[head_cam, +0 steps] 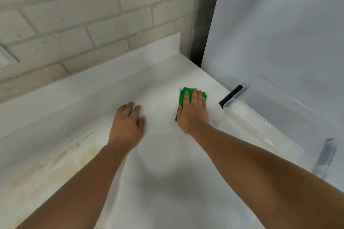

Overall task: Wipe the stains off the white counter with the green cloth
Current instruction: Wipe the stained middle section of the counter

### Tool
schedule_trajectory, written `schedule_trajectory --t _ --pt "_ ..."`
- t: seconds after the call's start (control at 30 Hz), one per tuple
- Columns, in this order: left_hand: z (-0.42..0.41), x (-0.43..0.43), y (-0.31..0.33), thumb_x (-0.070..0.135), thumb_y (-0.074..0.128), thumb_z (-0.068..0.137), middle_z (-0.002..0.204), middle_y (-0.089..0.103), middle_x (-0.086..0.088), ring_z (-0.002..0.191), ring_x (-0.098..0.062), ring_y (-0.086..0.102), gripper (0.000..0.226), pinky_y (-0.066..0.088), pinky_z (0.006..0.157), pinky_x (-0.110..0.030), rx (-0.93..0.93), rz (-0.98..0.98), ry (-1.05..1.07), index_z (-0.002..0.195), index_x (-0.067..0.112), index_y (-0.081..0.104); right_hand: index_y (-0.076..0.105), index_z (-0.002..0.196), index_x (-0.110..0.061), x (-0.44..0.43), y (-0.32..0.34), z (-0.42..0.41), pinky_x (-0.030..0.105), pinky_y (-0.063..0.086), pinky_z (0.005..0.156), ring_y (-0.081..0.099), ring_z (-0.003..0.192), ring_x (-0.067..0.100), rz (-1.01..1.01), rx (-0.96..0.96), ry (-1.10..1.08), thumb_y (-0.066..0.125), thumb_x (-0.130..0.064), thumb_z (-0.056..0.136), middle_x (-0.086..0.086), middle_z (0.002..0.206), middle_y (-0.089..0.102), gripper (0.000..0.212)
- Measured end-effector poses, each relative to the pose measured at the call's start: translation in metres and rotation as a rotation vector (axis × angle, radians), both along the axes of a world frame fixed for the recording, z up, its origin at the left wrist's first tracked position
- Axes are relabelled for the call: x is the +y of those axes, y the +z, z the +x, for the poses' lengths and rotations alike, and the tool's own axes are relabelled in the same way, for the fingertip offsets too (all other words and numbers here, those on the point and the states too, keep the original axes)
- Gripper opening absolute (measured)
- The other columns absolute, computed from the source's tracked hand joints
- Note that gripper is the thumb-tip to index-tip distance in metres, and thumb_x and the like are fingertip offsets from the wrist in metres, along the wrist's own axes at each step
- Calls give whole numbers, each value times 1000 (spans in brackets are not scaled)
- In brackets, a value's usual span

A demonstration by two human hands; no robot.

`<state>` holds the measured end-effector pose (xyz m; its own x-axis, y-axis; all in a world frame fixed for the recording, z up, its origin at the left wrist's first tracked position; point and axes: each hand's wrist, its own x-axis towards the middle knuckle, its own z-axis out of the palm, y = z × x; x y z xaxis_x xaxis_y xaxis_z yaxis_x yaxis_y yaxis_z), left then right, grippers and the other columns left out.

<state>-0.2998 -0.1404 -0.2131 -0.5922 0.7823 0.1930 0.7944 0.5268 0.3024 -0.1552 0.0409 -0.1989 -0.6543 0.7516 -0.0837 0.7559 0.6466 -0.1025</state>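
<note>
The white counter (163, 154) fills the lower view. A folded green cloth (183, 95) lies flat on it at the right, near the counter's right edge. My right hand (192, 112) presses palm-down on the cloth, fingers together, covering most of it. My left hand (128, 122) rests flat on the bare counter to the left of the cloth, fingers loosely spread, holding nothing. Yellow-brown stains (61, 158) spread across the counter's left part, left of my left forearm.
A pale brick wall (83, 20) with a low white backsplash (111, 69) runs behind the counter. A tall white appliance side (279, 33) stands at the right. A clear plastic bin (260, 117) with a black latch sits beside the counter's right edge.
</note>
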Motion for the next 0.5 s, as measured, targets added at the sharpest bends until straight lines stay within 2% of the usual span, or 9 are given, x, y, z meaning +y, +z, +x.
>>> schedule_trajectory --t 0.27,0.4,0.5 --pt "1 -4 0 39 39 95 140 51 -15 132 -34 39 50 38 109 -46 -59 38 20 130 8 58 -7 153 -1 -11 3 12 46 -2 120 -11 148 39 -63 -56 -325 22 -41 99 26 159 -15 74" --pt "1 -4 1 38 37 94 140 51 -15 132 -33 40 52 37 110 -44 -69 61 21 130 8 59 -9 153 -2 7 3 -6 50 -1 119 -12 147 43 -52 -118 -371 20 -40 99 27 159 -16 73" --pt "1 -5 0 36 40 94 140 52 -14 132 -32 40 49 36 111 -41 -61 79 21 130 8 60 -8 154 -3 27 5 -24 52 1 121 -10 147 44 -27 -149 -308 20 -40 98 26 160 -13 73"
